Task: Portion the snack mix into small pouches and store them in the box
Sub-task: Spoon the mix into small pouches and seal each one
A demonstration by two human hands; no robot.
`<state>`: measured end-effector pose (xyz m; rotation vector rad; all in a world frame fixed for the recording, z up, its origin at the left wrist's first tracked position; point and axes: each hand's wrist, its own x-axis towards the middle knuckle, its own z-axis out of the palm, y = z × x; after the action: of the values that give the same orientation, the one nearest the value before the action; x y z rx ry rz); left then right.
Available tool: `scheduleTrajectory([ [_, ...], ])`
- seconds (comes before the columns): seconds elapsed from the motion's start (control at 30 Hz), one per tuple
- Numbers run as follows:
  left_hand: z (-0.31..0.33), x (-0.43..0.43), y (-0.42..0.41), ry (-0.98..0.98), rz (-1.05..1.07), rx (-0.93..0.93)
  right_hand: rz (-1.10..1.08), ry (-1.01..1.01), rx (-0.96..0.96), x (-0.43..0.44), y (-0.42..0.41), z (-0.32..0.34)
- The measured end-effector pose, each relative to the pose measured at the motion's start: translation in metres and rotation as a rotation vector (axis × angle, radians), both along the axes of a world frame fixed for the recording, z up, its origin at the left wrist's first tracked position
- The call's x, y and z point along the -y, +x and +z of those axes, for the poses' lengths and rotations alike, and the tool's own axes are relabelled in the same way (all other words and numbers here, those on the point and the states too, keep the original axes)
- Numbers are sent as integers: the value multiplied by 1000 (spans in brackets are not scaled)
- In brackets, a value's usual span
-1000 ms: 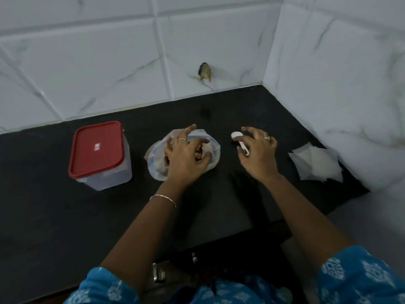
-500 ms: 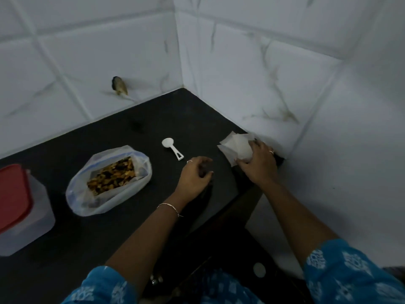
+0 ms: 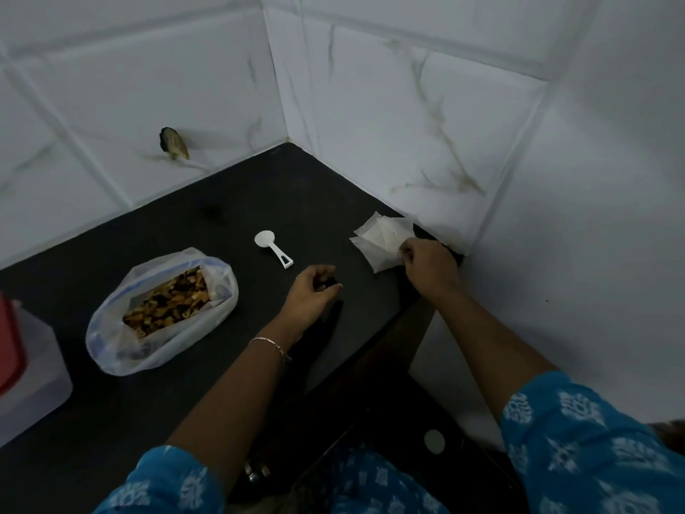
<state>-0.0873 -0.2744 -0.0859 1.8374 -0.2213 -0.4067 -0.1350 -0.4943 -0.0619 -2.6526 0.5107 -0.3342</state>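
An opened clear plastic bag (image 3: 178,343) holding brown snack mix (image 3: 166,304) lies on the black counter (image 3: 111,409) at the left. A small white scoop (image 3: 272,248) lies beyond my left hand. A stack of small white pouches (image 3: 381,237) sits by the right wall. My right hand (image 3: 430,267) pinches the near edge of that stack. My left hand (image 3: 313,293) hovers over the counter with loosely curled fingers and holds nothing. The clear box with a red lid (image 3: 11,350) is cut off at the left edge.
White marble-look tiled walls meet in a corner behind the counter. A small dark fixture (image 3: 173,143) sticks out of the left wall. The counter's front edge runs diagonally below my hands, with dark floor beneath.
The view swung right. My left hand left the snack bag and my right hand put down the scoop, then reached the pouch stack and now pinches its edge.
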Motion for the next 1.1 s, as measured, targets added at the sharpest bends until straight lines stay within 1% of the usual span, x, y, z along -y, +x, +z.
scheduleTrajectory([
  [0.13,5,1,1,-9,-3,-69,-8,69,48,0,2,5],
  [0.27,6,1,3,-33,-1,-126,-77,213,93,0,4,11],
  [0.3,6,1,3,-37,-1,-139,-83,221,113,0,4,13],
  [0.4,9,2,4,-67,3,-192,-82,137,216,-3,5,23],
  [0.5,26,5,-1,-143,21,-254,-54,27,351,-14,8,41],
  [0.53,32,7,-4,-169,39,-234,-32,3,392,-19,10,48],
  [0.6,44,7,-10,-228,96,-122,42,-33,436,-34,11,66],
  [0.67,58,2,-17,-301,116,-15,142,-43,402,-55,12,80],
  [0.73,74,-9,-21,-361,97,37,246,-24,345,-78,12,88],
  [0.8,89,-22,-22,-394,92,68,334,70,326,-99,11,91],
  [0.9,98,-50,-23,-445,119,85,437,401,258,-129,12,90],
  [1.0,94,-80,-26,-482,184,55,475,718,159,-155,16,86],
  [1.1,87,-112,-32,-461,303,30,532,960,26,-181,15,81],
])
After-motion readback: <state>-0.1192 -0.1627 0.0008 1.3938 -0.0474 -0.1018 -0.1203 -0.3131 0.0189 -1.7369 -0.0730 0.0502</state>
